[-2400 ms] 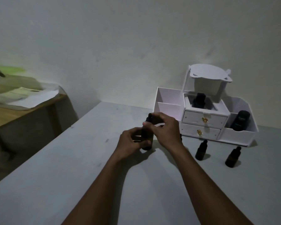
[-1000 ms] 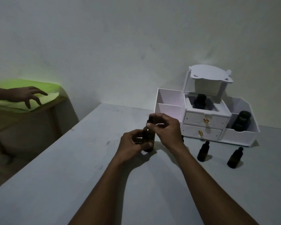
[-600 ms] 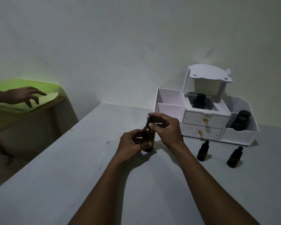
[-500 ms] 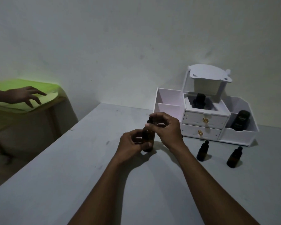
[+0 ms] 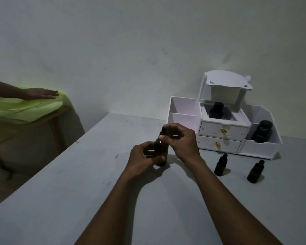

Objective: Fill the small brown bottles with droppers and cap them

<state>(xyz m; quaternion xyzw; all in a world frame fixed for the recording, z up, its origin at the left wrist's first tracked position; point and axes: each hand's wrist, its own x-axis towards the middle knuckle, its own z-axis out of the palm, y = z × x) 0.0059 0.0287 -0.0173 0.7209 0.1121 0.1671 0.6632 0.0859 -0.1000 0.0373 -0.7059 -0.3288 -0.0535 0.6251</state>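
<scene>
A brown glass bottle [image 5: 160, 152] stands upright on the grey table [image 5: 78, 183] in the middle of the view. My left hand [image 5: 142, 159] wraps around its body from the left. My right hand [image 5: 182, 140] pinches the black cap [image 5: 163, 129] on the bottle's neck from above. Two small brown dropper bottles with black tops stand capped to the right, one [image 5: 220, 164] nearer my right wrist and one [image 5: 255, 172] further right.
A white desk organiser [image 5: 182, 110] with two drawers stands against the wall; it holds a dark bottle [image 5: 216, 109] in its middle tray and a black jar [image 5: 261, 131] in its right bin. At far left another person's hand [image 5: 41, 93] rests on green cloth.
My hands stay on the brown bottle, the right fingers shifting slightly on the cap. The other person's hand at the left has flattened onto the green cloth.
</scene>
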